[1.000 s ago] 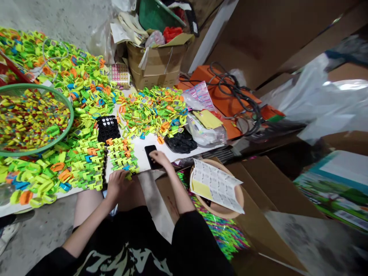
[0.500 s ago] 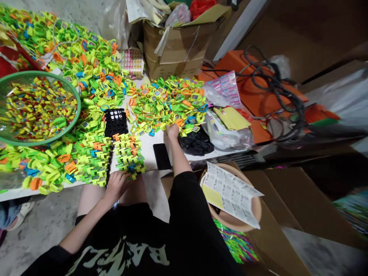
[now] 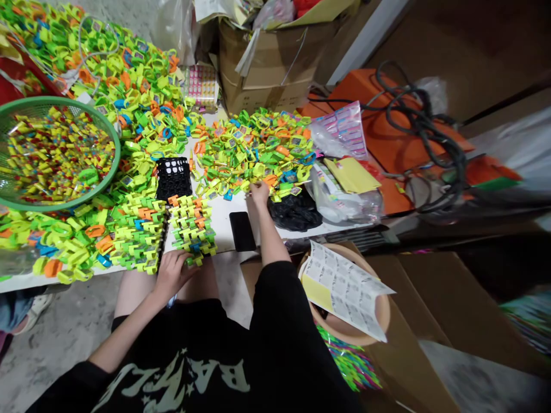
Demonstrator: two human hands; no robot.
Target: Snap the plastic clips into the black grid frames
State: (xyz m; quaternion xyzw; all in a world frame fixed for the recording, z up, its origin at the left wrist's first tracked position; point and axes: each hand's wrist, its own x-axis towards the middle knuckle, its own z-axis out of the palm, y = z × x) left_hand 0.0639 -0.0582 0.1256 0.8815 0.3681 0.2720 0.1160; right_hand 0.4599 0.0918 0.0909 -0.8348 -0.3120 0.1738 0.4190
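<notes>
Bright plastic toy watches, mostly green and yellow, lie in a loose pile [image 3: 253, 143] on the white table. My right hand [image 3: 260, 194] is at the near edge of that pile, fingertips pinched together; what they hold, if anything, is too small to make out. At the table's front edge, my left hand [image 3: 171, 272] has its fingers curled on a green toy watch [image 3: 189, 261]. Just above it stands a neat block of interlocked toy watches [image 3: 192, 229], with a second, wider block [image 3: 138, 235] on its left.
A black phone [image 3: 242, 232] lies between my arms. Behind the blocks is a black mesh basket [image 3: 173, 178]. A green basket [image 3: 112, 166] of small yellow-red parts stands left. Right are a black plastic bag [image 3: 295, 212] and a round tub [image 3: 383, 312] under printed sheets. A carton [image 3: 262, 74] stands behind.
The view has shifted slightly, so the table sits a little higher. A green toy watch now shows at my left fingertips. My right hand stays at the pile's edge, its fingers slightly repositioned.
</notes>
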